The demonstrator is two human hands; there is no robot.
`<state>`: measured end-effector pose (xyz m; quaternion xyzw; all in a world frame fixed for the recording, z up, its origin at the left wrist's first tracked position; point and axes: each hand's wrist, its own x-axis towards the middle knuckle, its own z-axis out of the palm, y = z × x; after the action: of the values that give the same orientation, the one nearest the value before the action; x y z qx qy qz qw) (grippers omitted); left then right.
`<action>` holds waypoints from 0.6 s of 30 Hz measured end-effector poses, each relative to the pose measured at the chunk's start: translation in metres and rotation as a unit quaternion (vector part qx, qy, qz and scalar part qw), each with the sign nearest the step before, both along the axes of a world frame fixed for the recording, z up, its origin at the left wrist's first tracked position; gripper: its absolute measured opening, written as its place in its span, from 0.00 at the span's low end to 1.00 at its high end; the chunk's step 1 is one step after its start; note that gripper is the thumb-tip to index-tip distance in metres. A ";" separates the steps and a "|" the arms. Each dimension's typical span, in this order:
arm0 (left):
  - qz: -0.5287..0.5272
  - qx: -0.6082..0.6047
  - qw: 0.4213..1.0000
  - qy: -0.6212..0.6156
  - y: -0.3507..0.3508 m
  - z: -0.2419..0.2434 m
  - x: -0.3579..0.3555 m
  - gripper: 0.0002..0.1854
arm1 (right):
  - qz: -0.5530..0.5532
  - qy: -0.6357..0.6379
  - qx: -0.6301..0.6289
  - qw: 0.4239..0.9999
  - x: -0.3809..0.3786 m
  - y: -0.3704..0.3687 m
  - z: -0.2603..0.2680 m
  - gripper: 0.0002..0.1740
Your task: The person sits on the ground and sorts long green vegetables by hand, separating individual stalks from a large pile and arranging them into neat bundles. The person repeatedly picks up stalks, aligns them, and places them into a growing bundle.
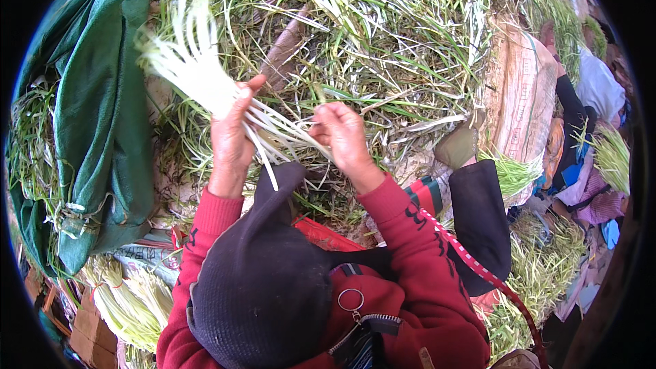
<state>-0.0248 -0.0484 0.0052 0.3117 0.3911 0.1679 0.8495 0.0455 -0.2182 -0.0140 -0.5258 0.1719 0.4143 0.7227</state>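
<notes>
My left hand (233, 138) grips a fanned bunch of pale, chive-like stalks (192, 69). Their blurred, overexposed ends spread to the upper left, and thin white ends trail toward my right. Close to those trailing ends, my right hand (342, 133) has its fingertips pinched together around a thin yellowish wisp (320, 95). Whether it also holds any of the white stalks is hard to tell. Both hands are above a thick litter of loose green and white leaves (400, 36). Dark textured cloth (261, 271) rises in front of me, below the hands.
A green fabric sack (102, 113) stands at left; tied bundles of pale stalks (128, 307) lie below it. At right are a printed woven sack (517, 97), cut stalks (512, 171) and a shoe (456, 143). Another person's dark-clothed limb (569, 107) appears farther right.
</notes>
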 end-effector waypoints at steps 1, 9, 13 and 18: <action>0.021 -0.005 1.000 0.015 0.004 -0.002 -0.002 0.07 | -0.006 -0.013 0.008 1.000 0.010 -0.016 -0.006 0.03; 0.120 0.096 0.988 -0.011 0.055 0.004 -0.014 0.05 | -0.315 -0.243 -0.184 0.899 0.167 -0.203 0.007 0.07; 0.073 0.087 0.993 0.010 0.047 0.003 -0.010 0.06 | 0.151 -0.561 -0.610 0.539 0.176 -0.160 0.003 0.18; 0.036 0.075 0.996 0.034 0.028 -0.002 -0.006 0.11 | 0.282 -0.660 -0.457 0.526 0.163 -0.044 -0.045 0.18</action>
<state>-0.0312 -0.0207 0.0035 0.3659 0.4169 0.2172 0.8032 0.2085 -0.2620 -0.0586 -0.9285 -0.3453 -0.0040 0.1362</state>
